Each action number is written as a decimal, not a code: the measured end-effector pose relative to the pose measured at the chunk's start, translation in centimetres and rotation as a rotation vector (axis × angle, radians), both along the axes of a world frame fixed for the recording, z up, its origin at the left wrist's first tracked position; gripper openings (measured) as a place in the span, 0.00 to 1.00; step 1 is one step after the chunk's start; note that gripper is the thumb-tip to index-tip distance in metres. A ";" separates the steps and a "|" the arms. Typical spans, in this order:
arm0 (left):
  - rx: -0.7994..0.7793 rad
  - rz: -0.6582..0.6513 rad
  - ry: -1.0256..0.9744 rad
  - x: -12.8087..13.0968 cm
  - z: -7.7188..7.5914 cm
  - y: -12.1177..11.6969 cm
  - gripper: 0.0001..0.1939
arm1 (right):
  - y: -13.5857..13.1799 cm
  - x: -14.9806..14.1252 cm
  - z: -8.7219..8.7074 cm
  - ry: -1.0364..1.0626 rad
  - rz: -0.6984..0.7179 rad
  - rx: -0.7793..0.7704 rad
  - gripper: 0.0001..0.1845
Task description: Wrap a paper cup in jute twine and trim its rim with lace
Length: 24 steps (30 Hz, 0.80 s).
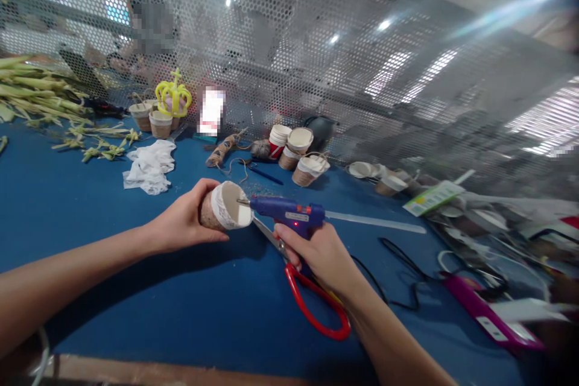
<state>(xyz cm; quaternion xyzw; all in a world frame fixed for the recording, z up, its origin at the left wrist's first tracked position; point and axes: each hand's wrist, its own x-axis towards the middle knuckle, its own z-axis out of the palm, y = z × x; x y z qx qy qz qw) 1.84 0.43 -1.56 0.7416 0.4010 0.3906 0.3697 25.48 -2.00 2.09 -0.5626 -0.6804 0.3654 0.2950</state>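
My left hand (183, 220) is wrapped round a paper cup (221, 210) covered in brown burlap, with a white lace band near its rim. The cup is tilted, its mouth facing right. In my right hand (319, 247) is a blue hot glue gun (289, 211) with a small red light lit. Its nozzle points left and reaches the cup's mouth; whether it touches the inside I cannot tell. A clear glue stick (375, 221) sticks out of the gun's back. Red-handled scissors (312, 307) lie beneath my right hand, partly hidden by it.
Behind stand several burlap cups (310, 169), a twine bundle (224, 149), white lace (150, 166) and a lit phone (211, 111). Yellow crown (173, 96) and green leaves (36, 90) are at left. Black cable (407, 259) and purple power strip (491, 313) lie right. Perforated metal panel (280, 42) rises behind.
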 end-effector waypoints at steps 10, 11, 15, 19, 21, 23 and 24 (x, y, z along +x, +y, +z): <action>-0.070 -0.076 -0.049 0.1 0.1 0.1 0.35 | -0.4 0.6 1.0 0.161 -0.029 0.095 0.15; -0.076 -0.084 -0.061 0.1 0.1 0.1 0.36 | -0.5 0.6 1.0 0.106 -0.044 0.129 0.15; -0.087 -0.105 -0.078 0.1 0.0 0.0 0.37 | -0.8 0.1 0.8 -0.126 -0.062 0.302 0.16; -0.091 -0.117 -0.074 0.0 0.0 0.0 0.37 | -0.6 0.0 0.3 -0.226 -0.041 0.463 0.09; -0.087 -0.117 -0.069 0.0 0.1 0.0 0.36 | -0.5 0.1 0.0 -0.260 -0.014 0.496 0.09; -0.080 -0.113 -0.062 0.0 0.2 0.0 0.36 | -0.4 0.3 -0.2 -0.282 0.003 0.501 0.09; -0.076 -0.110 -0.057 0.0 0.2 -0.1 0.36 | -0.4 0.4 -0.2 -0.292 0.006 0.503 0.09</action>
